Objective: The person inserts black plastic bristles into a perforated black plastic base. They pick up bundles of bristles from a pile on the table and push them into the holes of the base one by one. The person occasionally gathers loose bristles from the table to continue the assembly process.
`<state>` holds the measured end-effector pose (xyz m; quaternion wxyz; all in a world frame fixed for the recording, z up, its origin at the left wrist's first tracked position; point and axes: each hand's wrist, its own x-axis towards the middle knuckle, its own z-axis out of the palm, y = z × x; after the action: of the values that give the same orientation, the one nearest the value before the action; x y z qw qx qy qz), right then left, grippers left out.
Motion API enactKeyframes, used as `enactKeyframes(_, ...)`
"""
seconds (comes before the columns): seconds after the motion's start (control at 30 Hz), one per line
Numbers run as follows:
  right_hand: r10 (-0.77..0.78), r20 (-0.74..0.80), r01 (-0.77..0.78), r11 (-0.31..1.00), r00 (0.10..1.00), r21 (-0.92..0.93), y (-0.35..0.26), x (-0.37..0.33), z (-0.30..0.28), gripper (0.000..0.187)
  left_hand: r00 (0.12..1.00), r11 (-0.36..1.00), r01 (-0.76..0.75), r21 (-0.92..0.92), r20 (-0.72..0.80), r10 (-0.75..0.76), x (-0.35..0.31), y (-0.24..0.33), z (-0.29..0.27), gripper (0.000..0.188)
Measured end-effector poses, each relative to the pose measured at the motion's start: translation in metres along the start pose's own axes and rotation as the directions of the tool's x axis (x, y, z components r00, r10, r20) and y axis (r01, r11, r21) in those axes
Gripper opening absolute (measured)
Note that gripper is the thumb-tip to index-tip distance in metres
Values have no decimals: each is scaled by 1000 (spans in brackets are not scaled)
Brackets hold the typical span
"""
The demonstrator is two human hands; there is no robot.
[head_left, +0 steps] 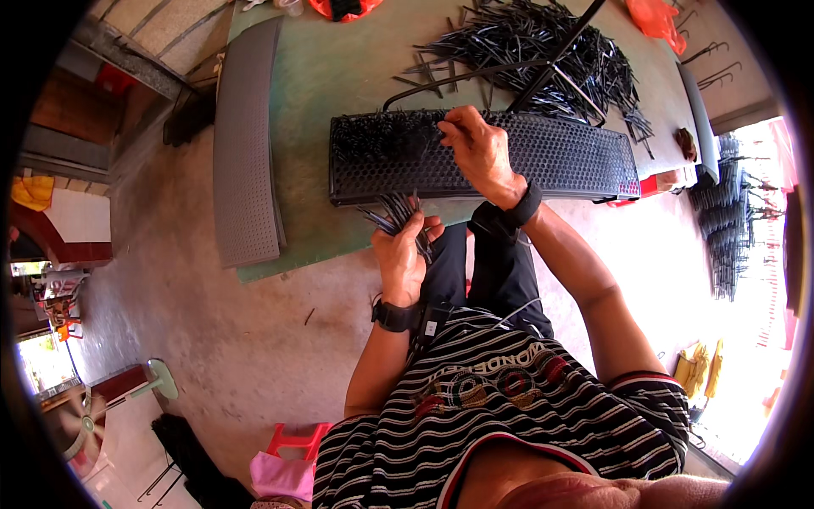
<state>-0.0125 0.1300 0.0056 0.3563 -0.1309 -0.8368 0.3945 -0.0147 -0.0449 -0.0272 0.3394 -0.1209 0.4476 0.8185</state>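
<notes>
In front of me a long black board with a honeycomb of holes (568, 157) lies across the table edge. Short black strips (381, 140) stand up densely from its left part, while its right part shows bare holes. My left hand (400, 263) is closed around a loose bunch of thin black strips (394, 212), just below the board's near edge. Over the middle of the board, beside the filled part, my right hand (482, 157) is pinched. Whatever lies between its fingertips is too small to make out.
A large heap of black strips (551, 51) covers the far right of the green table (301, 110). A thin black metal frame (543, 75) rises between heap and board. Grey perforated sheets (246, 144) lie along the left edge; a red bag (657, 24) sits far right.
</notes>
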Motion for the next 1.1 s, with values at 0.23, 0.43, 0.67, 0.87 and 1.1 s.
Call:
enactKeyframes(0.23, -162, 44, 168, 943, 986, -287, -8, -5, -1, 8, 999, 1000, 4, -14, -32, -5, -3, 5, 3, 15)
enactKeyframes(0.43, 292, 447, -376, 920, 845, 109, -17, -34, -9, 13, 998, 999, 19, 34, 63, -21, 0, 1, 10, 19)
enactKeyframes(0.67, 142, -58, -129, 974, 988, 186, -27, -11, -11, 16, 995, 999, -38, 13, 97, 36, 1, -3, 5, 21)
enactKeyframes(0.87, 38, -30, -36, 995, 999, 91, -5, -11, 3, 15, 997, 1000, -28, 11, 67, 27, 1, -1, 5, 19)
enactKeyframes(1.1, -90, 33, 91, 996, 995, -11, -3, -5, 4, 12, 999, 1000, 1, -27, 53, 1, 1, 5, 6, 12)
